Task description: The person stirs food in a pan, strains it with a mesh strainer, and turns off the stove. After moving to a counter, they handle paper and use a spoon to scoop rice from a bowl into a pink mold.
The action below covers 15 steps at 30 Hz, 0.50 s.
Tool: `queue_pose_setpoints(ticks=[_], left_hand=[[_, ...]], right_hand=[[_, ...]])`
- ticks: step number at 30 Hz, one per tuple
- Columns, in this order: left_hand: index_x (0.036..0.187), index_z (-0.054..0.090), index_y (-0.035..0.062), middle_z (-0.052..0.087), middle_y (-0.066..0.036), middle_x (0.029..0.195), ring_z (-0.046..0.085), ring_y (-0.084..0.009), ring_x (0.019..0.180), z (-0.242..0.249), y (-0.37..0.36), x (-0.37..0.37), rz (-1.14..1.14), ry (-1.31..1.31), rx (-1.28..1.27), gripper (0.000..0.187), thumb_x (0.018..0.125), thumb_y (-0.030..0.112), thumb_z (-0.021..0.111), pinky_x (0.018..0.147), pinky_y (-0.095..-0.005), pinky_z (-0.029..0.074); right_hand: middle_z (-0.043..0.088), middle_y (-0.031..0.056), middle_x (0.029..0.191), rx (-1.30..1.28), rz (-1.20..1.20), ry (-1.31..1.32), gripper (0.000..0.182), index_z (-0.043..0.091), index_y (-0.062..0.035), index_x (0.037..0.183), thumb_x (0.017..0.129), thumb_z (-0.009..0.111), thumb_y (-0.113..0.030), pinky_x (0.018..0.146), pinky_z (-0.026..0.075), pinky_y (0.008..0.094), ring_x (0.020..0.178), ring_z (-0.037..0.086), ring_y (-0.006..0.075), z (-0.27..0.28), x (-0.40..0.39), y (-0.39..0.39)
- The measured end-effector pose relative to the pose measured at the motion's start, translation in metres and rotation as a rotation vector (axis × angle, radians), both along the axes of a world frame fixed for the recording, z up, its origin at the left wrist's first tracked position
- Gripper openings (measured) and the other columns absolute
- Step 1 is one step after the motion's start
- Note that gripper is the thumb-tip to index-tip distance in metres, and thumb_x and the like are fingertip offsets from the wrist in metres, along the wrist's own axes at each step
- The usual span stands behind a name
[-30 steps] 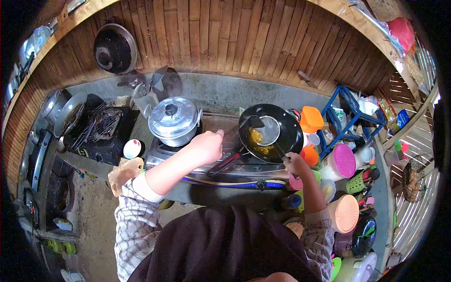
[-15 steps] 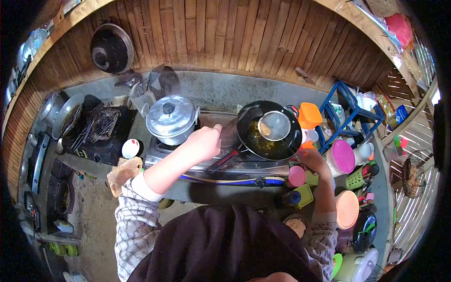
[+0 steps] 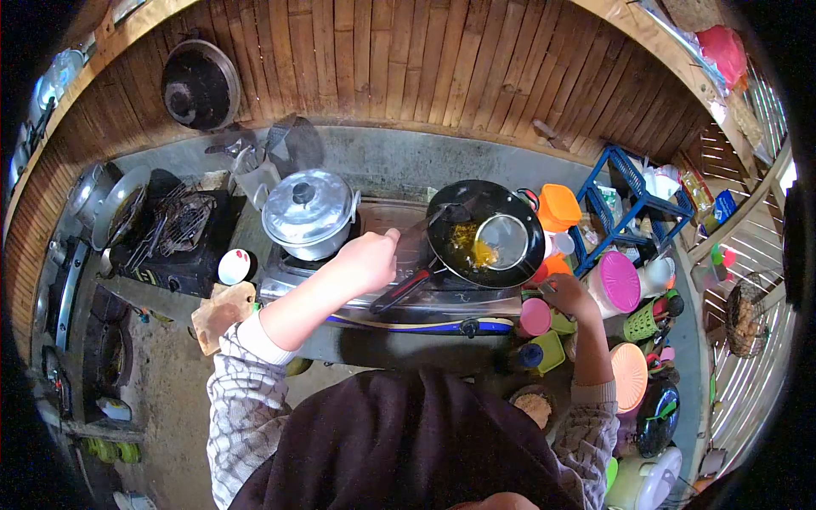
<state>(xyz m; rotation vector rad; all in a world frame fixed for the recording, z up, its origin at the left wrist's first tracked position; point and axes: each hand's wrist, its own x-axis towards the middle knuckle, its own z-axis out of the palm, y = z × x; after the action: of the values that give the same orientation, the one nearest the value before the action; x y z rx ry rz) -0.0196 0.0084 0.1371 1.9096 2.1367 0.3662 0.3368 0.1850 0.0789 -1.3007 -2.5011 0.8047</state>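
Observation:
My left hand (image 3: 371, 259) is closed around the handle of a dark spatula, whose blade (image 3: 449, 214) reaches into the left side of the black wok (image 3: 523, 212). Closed on the handle of a round mesh strainer (image 3: 503, 241), my right hand (image 3: 565, 295) is at the wok's lower right. The strainer lies inside the wok, tilted, with yellowish food (image 3: 484, 253) at its left edge. Oil with bits in it shows beside the strainer. The wok stands on the stove (image 3: 399, 299), its black and red handle (image 3: 406, 289) pointing lower left.
A lidded silver pot (image 3: 308, 212) stands left of the wok. On the right are an orange container (image 3: 559, 206), a blue rack (image 3: 633, 200), a pink lid (image 3: 620, 283) and green containers (image 3: 553, 351). A wooden board (image 3: 223, 316) and a small bowl (image 3: 235, 267) are at the left.
The strainer has moved down and slightly right in the wok, with my right hand shifting right. Yellow food now shows at the strainer's lower left. My left hand has hardly moved.

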Motion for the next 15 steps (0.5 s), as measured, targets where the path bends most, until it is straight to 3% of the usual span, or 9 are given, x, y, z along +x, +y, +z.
queue_pose_setpoints(ticks=[2,5,11,15], left_hand=[[0.110,0.046,-0.0044,0.060,-0.024,0.075,0.059,-0.0387,0.077,0.000,-0.001,-0.001,0.002,0.008,0.005,0.038,0.076,0.011,0.052,0.071,-0.0452,0.048],[0.110,0.046,-0.0041,0.060,-0.024,0.075,0.059,-0.0389,0.077,0.003,-0.004,-0.001,0.001,-0.009,0.012,0.038,0.076,0.011,0.052,0.071,-0.0452,0.047],[0.110,0.046,-0.0035,0.060,-0.024,0.075,0.059,-0.0390,0.077,0.005,-0.008,-0.001,0.017,-0.021,0.040,0.037,0.076,0.011,0.053,0.071,-0.0456,0.047],[0.110,0.045,-0.0030,0.060,-0.024,0.075,0.059,-0.0391,0.077,0.004,-0.010,-0.001,0.025,-0.031,0.051,0.037,0.076,0.011,0.054,0.071,-0.0459,0.047]], right_hand=[[0.055,0.0045,0.055,-0.239,0.055,-0.129,0.025,0.059,-0.0011,0.080,0.083,0.053,-0.025,0.040,0.041,0.0267,0.044,0.052,0.0106,-0.006,-0.010,0.006],[0.054,0.0012,0.058,-0.336,0.082,-0.174,0.024,0.060,-0.0032,0.084,0.085,0.053,-0.027,0.042,0.040,0.0232,0.047,0.049,0.0073,-0.013,-0.025,0.006],[0.051,-0.0024,0.057,-0.445,0.109,0.059,0.022,0.062,-0.0064,0.084,0.085,0.055,-0.027,0.041,0.034,0.0198,0.045,0.043,0.0042,-0.031,-0.024,0.021],[0.050,-0.0025,0.056,-0.382,0.129,0.067,0.022,0.061,-0.0071,0.079,0.084,0.055,-0.028,0.039,0.032,0.0200,0.043,0.041,0.0042,0.004,-0.023,0.013]])
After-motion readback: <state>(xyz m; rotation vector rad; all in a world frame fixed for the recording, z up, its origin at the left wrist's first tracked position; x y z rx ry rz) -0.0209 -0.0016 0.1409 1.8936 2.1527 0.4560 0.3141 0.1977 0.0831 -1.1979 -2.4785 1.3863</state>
